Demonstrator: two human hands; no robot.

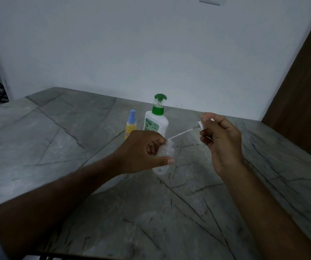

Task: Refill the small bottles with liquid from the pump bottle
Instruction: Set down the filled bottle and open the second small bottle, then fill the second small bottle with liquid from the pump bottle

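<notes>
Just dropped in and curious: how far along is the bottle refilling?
Early. Done: the clear small bottle in the left hand is open. In hand: the right hand holds its spray top, tube tip still at the mouth. Left: filling from the green-capped pump bottle; the yellow spray bottle is still capped.

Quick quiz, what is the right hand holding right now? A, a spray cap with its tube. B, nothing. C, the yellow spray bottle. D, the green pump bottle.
A: the right hand pinches the spray cap, its tube angling down toward the clear small bottle in the left hand.
</notes>
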